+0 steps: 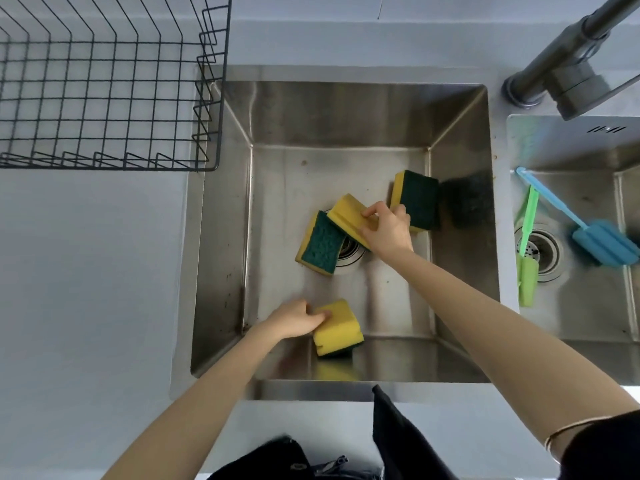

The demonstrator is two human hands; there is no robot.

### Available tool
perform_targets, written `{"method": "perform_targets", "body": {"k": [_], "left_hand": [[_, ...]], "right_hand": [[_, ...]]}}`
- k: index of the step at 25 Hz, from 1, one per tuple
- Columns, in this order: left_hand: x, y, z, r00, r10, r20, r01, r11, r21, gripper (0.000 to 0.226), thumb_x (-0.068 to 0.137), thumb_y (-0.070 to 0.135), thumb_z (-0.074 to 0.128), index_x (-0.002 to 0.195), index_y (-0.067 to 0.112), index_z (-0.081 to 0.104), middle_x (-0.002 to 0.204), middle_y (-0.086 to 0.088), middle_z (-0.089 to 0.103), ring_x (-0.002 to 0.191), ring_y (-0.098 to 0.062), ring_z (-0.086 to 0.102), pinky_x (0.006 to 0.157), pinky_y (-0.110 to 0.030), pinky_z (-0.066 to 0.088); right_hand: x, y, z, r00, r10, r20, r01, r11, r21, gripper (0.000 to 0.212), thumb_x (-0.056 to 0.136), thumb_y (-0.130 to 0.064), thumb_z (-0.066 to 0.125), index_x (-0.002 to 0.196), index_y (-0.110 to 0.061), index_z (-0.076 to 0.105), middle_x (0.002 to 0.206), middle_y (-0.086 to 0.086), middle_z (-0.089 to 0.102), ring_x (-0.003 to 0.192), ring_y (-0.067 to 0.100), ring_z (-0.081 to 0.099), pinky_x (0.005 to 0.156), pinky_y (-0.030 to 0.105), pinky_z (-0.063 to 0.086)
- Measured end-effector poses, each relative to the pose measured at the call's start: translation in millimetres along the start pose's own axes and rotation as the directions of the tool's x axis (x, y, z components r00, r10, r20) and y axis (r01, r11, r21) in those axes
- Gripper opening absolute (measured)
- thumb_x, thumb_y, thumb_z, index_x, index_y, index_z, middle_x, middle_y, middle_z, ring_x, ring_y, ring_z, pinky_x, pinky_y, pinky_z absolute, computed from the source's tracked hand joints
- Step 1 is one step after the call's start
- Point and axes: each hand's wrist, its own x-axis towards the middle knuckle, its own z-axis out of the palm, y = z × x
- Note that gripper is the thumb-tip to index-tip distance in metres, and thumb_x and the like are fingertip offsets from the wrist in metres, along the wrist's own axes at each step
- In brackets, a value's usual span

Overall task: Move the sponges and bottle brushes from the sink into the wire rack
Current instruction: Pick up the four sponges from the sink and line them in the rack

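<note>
Several yellow-and-green sponges lie in the steel sink [228, 237]. My left hand [294, 318] grips a sponge [341, 330], yellow side up, near the front of the basin. My right hand [388, 228] closes on another sponge [348, 214] above the drain, yellow side up and tilted. A third sponge [320, 244] lies green side up beside the drain. A fourth sponge [419, 199] leans by the right wall. A blue bottle brush [602, 242] and a green bottle brush [528, 258] rest in the right-hand sink. The black wire rack [104, 88] stands empty at the upper left.
A dark faucet [571, 74] rises at the upper right, between the two basins. The second sink [571, 140] lies to the right with its own drain [540, 251]. Grey countertop [86, 271] surrounds the rack and the sink. Dark clothing shows at the bottom edge.
</note>
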Motion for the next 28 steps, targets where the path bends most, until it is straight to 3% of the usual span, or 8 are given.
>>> {"method": "perform_targets", "body": {"k": [3,7,10,14,17,20,24,28], "left_hand": [[2,2,2,0.997,-0.032,0.074,0.039,0.995,-0.092,0.064,0.087,0.056,0.040,0.127,0.006,0.047,0.130,-0.014,0.055,0.116,-0.028,0.055,0.088,-0.032,0.045],[0,9,5,0.991,-0.050,0.124,0.093,0.925,-0.368,0.059,0.087,0.046,0.051,0.128,0.004,0.045,0.119,-0.011,0.056,0.099,-0.021,0.056,0.083,-0.033,0.053],[-2,13,5,0.989,-0.038,0.142,0.105,0.857,-0.504,0.060,0.086,0.038,0.057,0.135,0.007,0.037,0.132,-0.012,0.051,0.100,-0.019,0.053,0.085,-0.032,0.051],[-4,14,2,0.991,-0.009,0.133,0.087,0.795,-0.600,0.059,0.086,0.031,0.059,0.137,0.014,0.035,0.134,-0.009,0.051,0.101,-0.019,0.053,0.083,-0.032,0.050],[-6,13,1,0.997,-0.023,0.077,0.068,0.751,-0.657,0.057,0.085,0.028,0.061,0.136,0.013,0.039,0.133,-0.008,0.052,0.105,-0.021,0.054,0.089,-0.034,0.048],[-10,12,-1,0.997,-0.034,-0.063,-0.016,0.750,-0.662,0.055,0.086,0.025,0.060,0.134,0.009,0.040,0.136,-0.010,0.050,0.119,-0.026,0.051,0.088,-0.031,0.043],[-18,10,-3,0.983,-0.013,-0.182,-0.109,0.762,-0.639,0.052,0.087,0.025,0.060,0.133,0.010,0.040,0.138,-0.011,0.047,0.124,-0.028,0.047,0.101,-0.038,0.042],[-31,8,-3,0.970,-0.010,-0.242,-0.158,0.733,-0.662,0.051,0.088,0.026,0.058,0.133,0.012,0.038,0.139,-0.010,0.045,0.124,-0.029,0.045,0.102,-0.042,0.041]], "right_hand": [[0,3,1,0.998,0.013,0.059,-0.014,1.000,0.014,0.030,0.088,-0.017,0.059,0.117,-0.012,0.053,0.135,0.015,0.038,0.127,0.030,0.033,0.103,0.036,0.034],[-1,3,7,0.994,0.032,0.106,-0.037,0.998,0.045,0.030,0.091,-0.025,0.052,0.118,-0.013,0.050,0.137,0.014,0.040,0.129,0.033,0.032,0.107,0.041,0.031],[-1,6,11,0.987,0.080,0.141,-0.086,0.996,0.032,0.028,0.094,-0.029,0.046,0.118,-0.014,0.049,0.133,0.017,0.044,0.126,0.037,0.036,0.107,0.042,0.034],[-5,10,11,0.987,0.100,0.126,-0.109,0.992,0.064,0.036,0.091,-0.029,0.055,0.120,-0.010,0.042,0.129,0.017,0.044,0.117,0.035,0.045,0.102,0.046,0.041],[-10,16,8,0.990,0.122,0.068,-0.130,0.983,0.131,0.048,0.087,-0.026,0.063,0.123,-0.009,0.036,0.131,0.017,0.043,0.119,0.035,0.045,0.101,0.049,0.042],[-18,19,7,0.990,0.136,0.038,-0.141,0.966,0.218,0.058,0.085,-0.025,0.066,0.130,-0.009,0.033,0.135,0.016,0.044,0.122,0.034,0.045,0.101,0.047,0.044],[-33,21,6,0.988,0.156,0.011,-0.152,0.949,0.275,0.053,0.087,-0.027,0.063,0.131,-0.009,0.039,0.135,0.016,0.047,0.120,0.032,0.049,0.098,0.040,0.044],[-49,22,0,0.988,0.152,-0.011,-0.141,0.937,0.318,0.052,0.089,-0.028,0.060,0.134,-0.009,0.040,0.137,0.014,0.047,0.121,0.030,0.050,0.098,0.038,0.045]]}}
